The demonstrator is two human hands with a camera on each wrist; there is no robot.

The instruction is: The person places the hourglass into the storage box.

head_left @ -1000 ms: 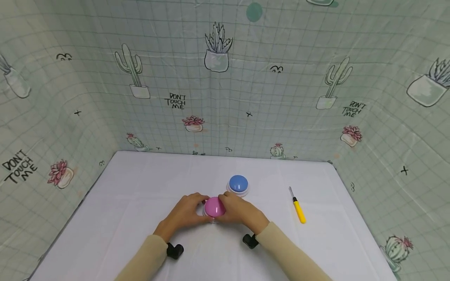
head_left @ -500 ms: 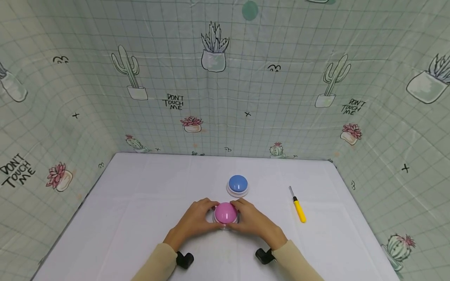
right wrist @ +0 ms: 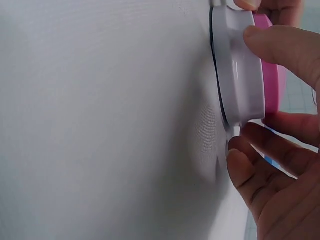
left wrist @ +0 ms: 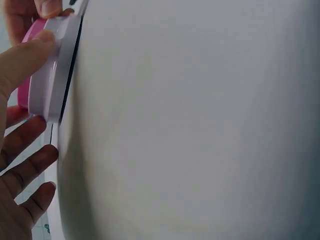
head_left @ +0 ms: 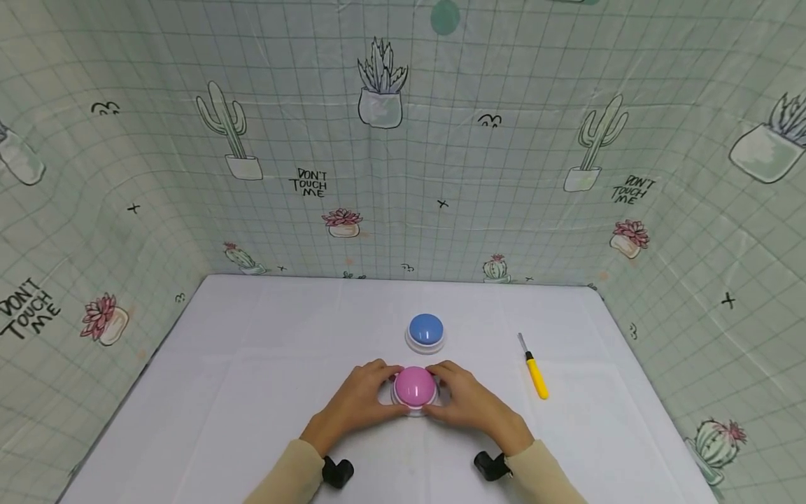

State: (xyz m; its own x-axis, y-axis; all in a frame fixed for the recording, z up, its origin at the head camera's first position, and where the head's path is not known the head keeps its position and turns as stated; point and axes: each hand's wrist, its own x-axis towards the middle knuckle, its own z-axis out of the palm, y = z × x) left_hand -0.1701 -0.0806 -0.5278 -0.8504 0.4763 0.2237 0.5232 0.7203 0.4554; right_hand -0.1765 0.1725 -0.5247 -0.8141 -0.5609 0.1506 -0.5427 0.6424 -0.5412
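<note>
A pink dome-topped push button with a white round base stands upright at the near middle of the table. My left hand grips its left side, thumb at the front and fingers toward the back. Opposite, my right hand pinches the right side in the same way. Both wrist views show the thumbs against the white base, with its dark underside edge close over the tabletop. In the right wrist view, the lower fingers curl beneath the button without wrapping it.
A blue dome-topped push button with a white base stands just behind the pink one. To the right lies a screwdriver with a yellow handle, its shaft pointing away. A printed cloth hangs behind the white table and along both sides.
The pink button has moved right and a little nearer, with both hands on it. My right hand's fingers have shifted from over the dome to its side. The blue button and screwdriver stay put.
</note>
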